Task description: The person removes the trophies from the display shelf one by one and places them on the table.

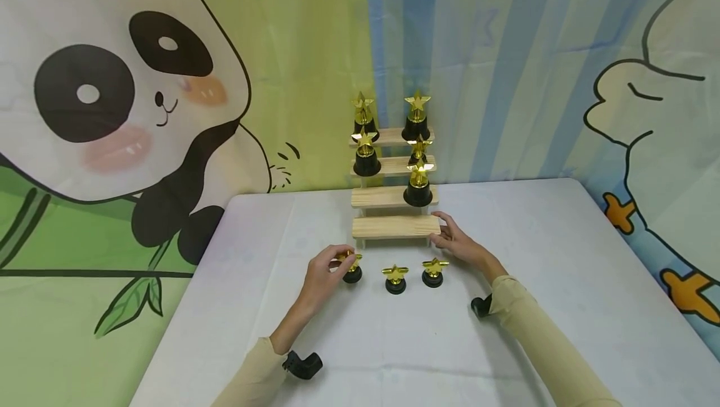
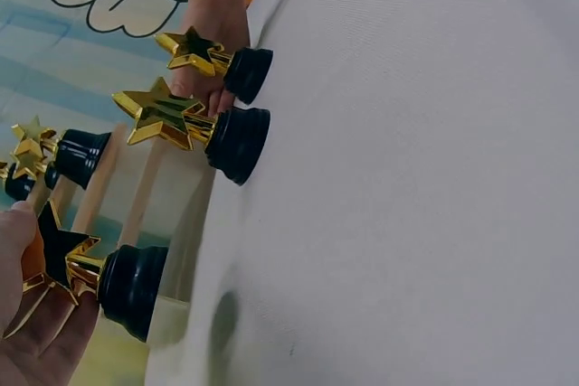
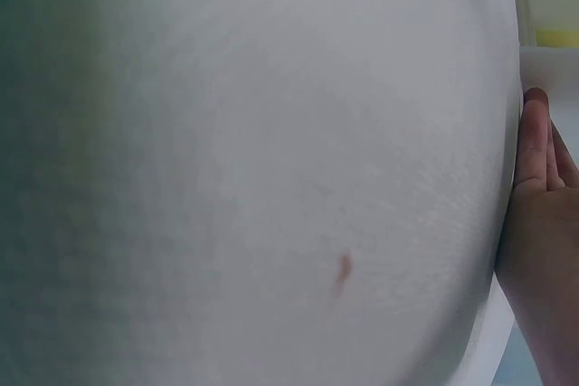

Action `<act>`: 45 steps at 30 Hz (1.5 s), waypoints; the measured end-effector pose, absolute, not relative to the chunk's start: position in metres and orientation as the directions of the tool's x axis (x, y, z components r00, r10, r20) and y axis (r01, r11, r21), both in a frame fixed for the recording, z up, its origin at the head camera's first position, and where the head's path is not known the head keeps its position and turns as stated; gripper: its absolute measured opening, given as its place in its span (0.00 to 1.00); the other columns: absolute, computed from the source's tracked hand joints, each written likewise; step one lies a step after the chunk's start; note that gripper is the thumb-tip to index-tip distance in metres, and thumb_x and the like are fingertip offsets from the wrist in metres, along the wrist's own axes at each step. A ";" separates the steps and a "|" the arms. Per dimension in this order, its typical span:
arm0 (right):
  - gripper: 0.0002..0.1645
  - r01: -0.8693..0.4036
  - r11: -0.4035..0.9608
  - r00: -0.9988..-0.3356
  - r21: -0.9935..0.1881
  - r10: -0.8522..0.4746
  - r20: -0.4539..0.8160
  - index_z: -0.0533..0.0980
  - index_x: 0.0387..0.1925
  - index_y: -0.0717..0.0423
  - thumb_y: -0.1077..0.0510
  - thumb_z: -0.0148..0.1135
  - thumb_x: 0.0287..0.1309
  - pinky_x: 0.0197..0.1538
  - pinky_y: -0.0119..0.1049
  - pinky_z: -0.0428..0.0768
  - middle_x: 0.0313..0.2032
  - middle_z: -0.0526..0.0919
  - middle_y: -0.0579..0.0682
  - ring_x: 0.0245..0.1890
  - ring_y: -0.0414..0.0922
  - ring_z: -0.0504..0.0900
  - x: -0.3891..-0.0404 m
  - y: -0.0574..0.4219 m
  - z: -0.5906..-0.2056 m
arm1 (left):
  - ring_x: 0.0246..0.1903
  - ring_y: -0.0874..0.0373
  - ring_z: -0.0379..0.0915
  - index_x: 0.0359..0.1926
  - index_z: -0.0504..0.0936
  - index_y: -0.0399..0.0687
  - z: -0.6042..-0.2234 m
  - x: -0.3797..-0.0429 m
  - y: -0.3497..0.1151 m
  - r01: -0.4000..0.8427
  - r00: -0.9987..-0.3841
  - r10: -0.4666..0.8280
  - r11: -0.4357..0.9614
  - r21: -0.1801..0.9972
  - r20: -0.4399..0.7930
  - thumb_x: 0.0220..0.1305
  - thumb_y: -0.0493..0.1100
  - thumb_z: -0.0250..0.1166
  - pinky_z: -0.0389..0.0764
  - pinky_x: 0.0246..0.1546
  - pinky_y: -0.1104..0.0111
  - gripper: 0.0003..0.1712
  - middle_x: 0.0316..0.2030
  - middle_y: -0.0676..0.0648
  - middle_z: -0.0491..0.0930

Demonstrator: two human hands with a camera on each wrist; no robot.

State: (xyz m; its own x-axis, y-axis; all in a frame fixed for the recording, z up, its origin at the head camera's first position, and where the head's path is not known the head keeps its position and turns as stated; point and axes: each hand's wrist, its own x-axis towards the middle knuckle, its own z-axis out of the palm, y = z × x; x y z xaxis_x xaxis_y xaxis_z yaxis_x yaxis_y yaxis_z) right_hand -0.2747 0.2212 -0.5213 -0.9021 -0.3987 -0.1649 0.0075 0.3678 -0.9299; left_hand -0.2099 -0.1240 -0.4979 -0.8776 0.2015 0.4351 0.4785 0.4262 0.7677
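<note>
My left hand (image 1: 324,276) pinches a small trophy (image 2: 136,291) by its gold star, the thumb on one side and fingers on the other. Its black round base shows below the fingers, and a shadow lies beside it on the cloth. Two more star trophies stand to its right, the middle one (image 1: 395,279) and the right one (image 1: 434,272). Behind them rises a tiered wooden stand (image 1: 395,227). At the right end of its lowest step, my right hand (image 1: 458,243) holds the edge, thumb in front and fingers behind. The right wrist view shows this hand (image 3: 541,187) only partly.
Several trophies stand on the upper steps, such as one (image 1: 418,188) at the right of the second step and one (image 1: 367,155) at the left of the third. A white cloth covers the table (image 1: 534,238). A printed panda backdrop (image 1: 304,69) hangs close behind the stand.
</note>
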 end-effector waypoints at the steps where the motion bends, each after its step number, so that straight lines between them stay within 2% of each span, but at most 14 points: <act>1: 0.42 0.015 0.373 -0.906 -0.928 -0.387 -0.170 0.37 0.74 0.44 0.45 0.48 0.72 0.70 0.60 0.63 0.70 0.55 0.72 0.69 0.64 0.61 -0.275 0.221 -0.522 | 0.39 0.58 0.81 0.44 0.84 0.45 -0.500 -0.209 -0.123 0.468 -0.883 0.195 0.424 0.775 0.427 0.63 0.44 0.66 0.85 0.39 0.71 0.11 0.39 0.51 0.85; 7: 0.41 0.027 0.375 -0.907 -0.927 -0.380 -0.181 0.37 0.74 0.43 0.45 0.48 0.72 0.70 0.60 0.62 0.70 0.54 0.72 0.70 0.64 0.60 -0.273 0.220 -0.524 | 0.40 0.54 0.82 0.44 0.83 0.42 -0.507 -0.203 -0.120 0.419 -0.908 0.170 0.422 0.804 0.383 0.63 0.41 0.67 0.86 0.39 0.66 0.10 0.39 0.48 0.85; 8: 0.41 0.024 0.368 -0.903 -0.929 -0.390 -0.178 0.36 0.75 0.44 0.45 0.47 0.73 0.70 0.63 0.60 0.70 0.53 0.73 0.70 0.66 0.58 -0.273 0.220 -0.524 | 0.40 0.54 0.82 0.44 0.83 0.42 -0.507 -0.202 -0.119 0.418 -0.908 0.174 0.424 0.804 0.380 0.62 0.41 0.67 0.86 0.39 0.66 0.11 0.39 0.48 0.84; 14: 0.42 0.028 0.368 -0.902 -0.929 -0.391 -0.182 0.36 0.75 0.45 0.46 0.47 0.73 0.70 0.63 0.60 0.70 0.53 0.73 0.70 0.66 0.59 -0.273 0.220 -0.525 | 0.39 0.58 0.81 0.44 0.84 0.43 -0.513 -0.198 -0.119 0.413 -0.911 0.194 0.429 0.804 0.365 0.63 0.44 0.66 0.84 0.39 0.72 0.12 0.39 0.52 0.84; 18: 0.42 0.027 0.368 -0.902 -0.929 -0.392 -0.181 0.35 0.75 0.45 0.46 0.48 0.73 0.70 0.63 0.61 0.70 0.53 0.74 0.70 0.66 0.58 -0.272 0.220 -0.525 | 0.39 0.59 0.81 0.45 0.83 0.39 -0.517 -0.197 -0.117 0.420 -0.908 0.199 0.425 0.802 0.370 0.64 0.43 0.66 0.85 0.39 0.72 0.13 0.39 0.51 0.84; 25: 0.43 0.028 0.370 -0.899 -0.929 -0.396 -0.185 0.35 0.75 0.44 0.45 0.48 0.72 0.70 0.63 0.60 0.71 0.52 0.74 0.70 0.66 0.58 -0.274 0.220 -0.526 | 0.38 0.60 0.81 0.44 0.82 0.38 -0.527 -0.194 -0.116 0.438 -0.899 0.214 0.443 0.782 0.382 0.63 0.41 0.66 0.85 0.38 0.74 0.12 0.39 0.48 0.84; 34: 0.42 0.027 0.365 -0.902 -0.931 -0.392 -0.180 0.34 0.75 0.44 0.46 0.47 0.73 0.71 0.64 0.58 0.72 0.47 0.73 0.72 0.67 0.54 -0.275 0.221 -0.521 | 0.41 0.60 0.81 0.45 0.81 0.48 -0.533 -0.193 -0.119 0.441 -0.897 0.236 0.445 0.780 0.372 0.63 0.42 0.66 0.84 0.42 0.73 0.10 0.41 0.49 0.83; 41: 0.44 0.039 0.375 -0.903 -0.926 -0.384 -0.193 0.34 0.75 0.44 0.45 0.48 0.72 0.71 0.63 0.60 0.72 0.50 0.73 0.71 0.66 0.56 -0.275 0.220 -0.519 | 0.42 0.59 0.82 0.49 0.80 0.39 -0.537 -0.192 -0.123 0.493 -0.870 0.278 0.458 0.740 0.407 0.62 0.40 0.67 0.84 0.44 0.72 0.15 0.43 0.48 0.84; 45: 0.44 0.046 0.379 -0.903 -0.924 -0.379 -0.200 0.34 0.75 0.43 0.43 0.48 0.72 0.71 0.63 0.59 0.72 0.50 0.73 0.71 0.66 0.57 -0.274 0.220 -0.519 | 0.43 0.59 0.81 0.50 0.79 0.39 -0.538 -0.193 -0.123 0.513 -0.858 0.289 0.461 0.724 0.424 0.61 0.38 0.67 0.84 0.44 0.72 0.16 0.43 0.48 0.83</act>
State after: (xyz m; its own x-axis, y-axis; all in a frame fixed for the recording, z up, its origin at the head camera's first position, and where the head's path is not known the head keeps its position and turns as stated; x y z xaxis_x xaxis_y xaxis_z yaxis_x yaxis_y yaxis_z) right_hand -0.2740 0.2202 -0.5186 -0.9034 -0.3793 -0.2001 0.0458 0.3787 -0.9244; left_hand -0.1927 -0.1235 -0.5381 -0.8584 0.2890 0.4237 0.5127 0.4609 0.7244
